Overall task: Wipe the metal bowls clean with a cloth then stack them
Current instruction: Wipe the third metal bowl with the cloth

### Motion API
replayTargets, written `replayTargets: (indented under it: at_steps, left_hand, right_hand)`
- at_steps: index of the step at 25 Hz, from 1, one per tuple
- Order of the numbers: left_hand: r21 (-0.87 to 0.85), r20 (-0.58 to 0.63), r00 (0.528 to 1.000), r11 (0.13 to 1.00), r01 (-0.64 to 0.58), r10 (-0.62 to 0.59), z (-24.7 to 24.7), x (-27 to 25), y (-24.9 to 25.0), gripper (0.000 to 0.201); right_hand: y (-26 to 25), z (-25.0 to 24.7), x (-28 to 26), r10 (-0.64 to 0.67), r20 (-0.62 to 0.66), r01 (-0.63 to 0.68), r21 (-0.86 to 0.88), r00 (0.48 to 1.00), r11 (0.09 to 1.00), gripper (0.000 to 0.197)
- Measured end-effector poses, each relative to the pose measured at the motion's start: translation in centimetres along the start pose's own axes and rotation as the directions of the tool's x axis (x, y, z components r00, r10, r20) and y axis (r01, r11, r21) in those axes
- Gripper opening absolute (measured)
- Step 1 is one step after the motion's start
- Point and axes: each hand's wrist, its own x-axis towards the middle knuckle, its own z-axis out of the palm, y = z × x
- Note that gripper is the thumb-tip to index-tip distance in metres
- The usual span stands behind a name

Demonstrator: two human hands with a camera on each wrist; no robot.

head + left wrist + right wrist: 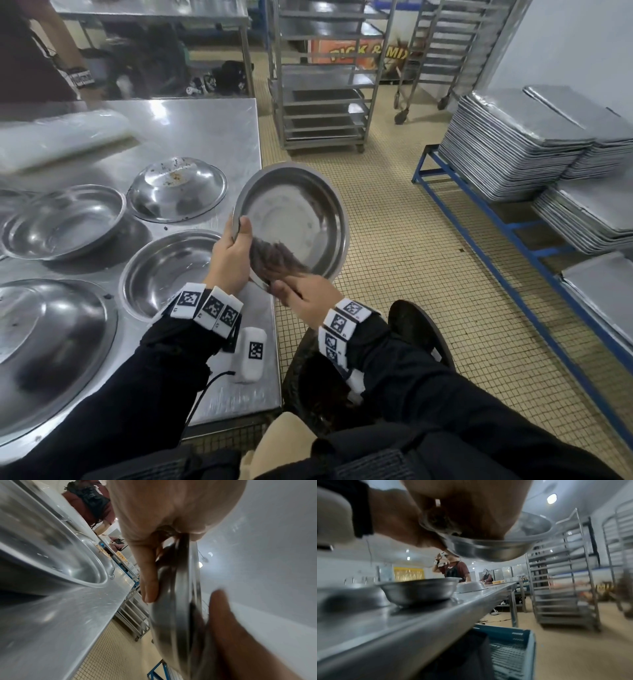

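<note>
I hold a round metal bowl (298,212) tilted up off the table's right edge. My left hand (231,255) grips its left rim, thumb inside; the left wrist view shows the rim (181,582) edge-on, pinched by that hand (154,566). My right hand (305,296) holds a dark brown cloth (274,257) bunched against the bowl's lower inside. In the right wrist view the cloth (440,520) sits under my right hand (471,513) in the bowl (496,550). On the table lie an inverted soiled bowl (178,188), two upright bowls (65,219) (168,270) and a large inverted bowl (51,342).
The steel table (219,130) ends just left of the held bowl. A white marker block (251,356) lies near its front corner, a plastic roll (61,140) at the back left. Tray racks (322,85) stand behind, stacked trays (520,144) on a blue frame at right, a black stool (418,329) below.
</note>
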Motion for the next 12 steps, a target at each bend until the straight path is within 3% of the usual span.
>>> replayTargets:
  at_steps: [2, 4, 6, 9, 10, 12]
  left_hand:
    - [-0.009, -0.015, 1.0, 1.0, -0.007, 0.007, -0.3, 0.3, 0.3, 0.066]
    - [-0.001, -0.004, 1.0, 1.0, 0.006, -0.006, -0.4, 0.5, 0.2, 0.081]
    - [0.019, -0.003, 1.0, 1.0, 0.001, -0.001, -0.3, 0.3, 0.5, 0.077]
    - [0.065, -0.012, 1.0, 0.998, -0.025, 0.026, -0.5, 0.7, 0.6, 0.053]
    - [0.067, 0.009, 0.999, 0.997, -0.048, 0.047, -0.6, 0.8, 0.6, 0.05]
    - [0.09, 0.042, 0.997, 0.993, -0.072, 0.068, -1.0, 1.0, 0.0, 0.049]
  right_hand:
    - [1.9, -1.0, 0.2, 0.013, -0.002, -0.013, -0.285, 1.0, 0.958, 0.056]
    - [2.9, -2.1, 0.6, 0.036, -0.01, -0.036, -0.431, 0.999, 0.901, 0.06]
    - [1.8, -2.2, 0.8, 0.088, 0.015, -0.079, -0.303, 0.996, 0.95, 0.053]
    - [-1.2, -0.9, -0.2, 0.03, 0.0, -0.03, 0.054, 1.0, 0.998, 0.047]
    - [-1.2, -0.5, -0.6, 0.007, -0.018, -0.006, 0.042, 1.0, 0.999, 0.046]
    - [0.8, -0.3, -0.8, -0.017, -0.03, 0.01, -0.204, 0.999, 0.979, 0.047]
